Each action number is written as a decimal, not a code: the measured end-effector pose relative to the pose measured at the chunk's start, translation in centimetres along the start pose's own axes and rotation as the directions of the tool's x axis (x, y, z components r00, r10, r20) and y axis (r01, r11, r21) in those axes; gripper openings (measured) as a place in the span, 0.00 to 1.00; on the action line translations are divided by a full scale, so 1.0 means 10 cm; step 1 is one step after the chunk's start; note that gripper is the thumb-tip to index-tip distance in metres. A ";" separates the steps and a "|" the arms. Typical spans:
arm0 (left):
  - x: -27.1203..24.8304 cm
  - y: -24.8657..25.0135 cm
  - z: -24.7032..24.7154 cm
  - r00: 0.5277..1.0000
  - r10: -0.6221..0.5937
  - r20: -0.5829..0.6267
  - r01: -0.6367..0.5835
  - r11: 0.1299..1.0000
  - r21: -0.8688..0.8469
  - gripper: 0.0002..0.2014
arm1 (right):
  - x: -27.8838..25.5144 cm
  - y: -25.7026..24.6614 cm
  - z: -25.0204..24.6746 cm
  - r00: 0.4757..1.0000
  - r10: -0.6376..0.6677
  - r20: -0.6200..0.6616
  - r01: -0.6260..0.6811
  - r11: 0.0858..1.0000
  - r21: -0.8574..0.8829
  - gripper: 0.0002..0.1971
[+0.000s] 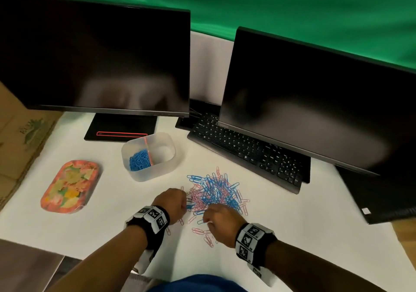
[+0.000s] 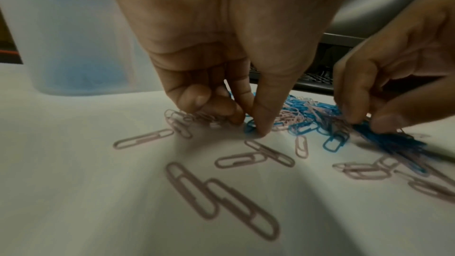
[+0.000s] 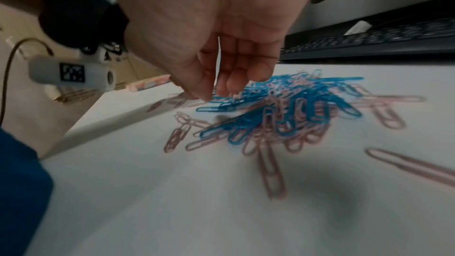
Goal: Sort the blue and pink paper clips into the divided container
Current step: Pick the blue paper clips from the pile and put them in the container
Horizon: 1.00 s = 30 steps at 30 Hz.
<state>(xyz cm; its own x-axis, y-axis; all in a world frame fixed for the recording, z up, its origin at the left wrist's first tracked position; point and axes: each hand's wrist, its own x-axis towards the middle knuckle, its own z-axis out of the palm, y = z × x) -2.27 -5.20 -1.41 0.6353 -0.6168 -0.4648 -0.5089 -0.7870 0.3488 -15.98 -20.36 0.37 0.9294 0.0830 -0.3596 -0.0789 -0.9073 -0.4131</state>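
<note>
Left wrist view is showing the left hand (image 2: 221,65) pinching a blue paper clip (image 2: 251,128), while the right hand (image 2: 384,77) is gripping a blue bunch (image 2: 391,141). Judging by looks, these light, springy clips are snagging together at the container's (image 1: 148,156) five o'clock, so pinching one loop end is working best.

blue and pink clips (image 1: 216,193), seemingly floral tray (image 1: 70,186)

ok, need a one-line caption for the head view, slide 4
Both hands, left hand and right hand, pick at a mixed paper clip pile; divided container holds blue clips in one compartment.

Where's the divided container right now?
In the head view, the divided container sits left of centre, in front of the left monitor's stand, behind the clip pile.
</note>
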 end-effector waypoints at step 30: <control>-0.17 -0.17 -0.16 0.969 -0.217 0.122 0.173 0.236 -0.956 0.10 | 0.20 -0.02 0.19 0.993 -0.058 0.099 0.069 0.990 -0.120 0.17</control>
<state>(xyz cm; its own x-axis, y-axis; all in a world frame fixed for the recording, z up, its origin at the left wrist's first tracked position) -1.59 -2.86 0.08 0.6551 -0.4247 -0.6249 0.5455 -0.3065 0.7801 -14.78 -19.22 -1.88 0.8920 0.1756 -0.4165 0.0298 -0.9422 -0.3336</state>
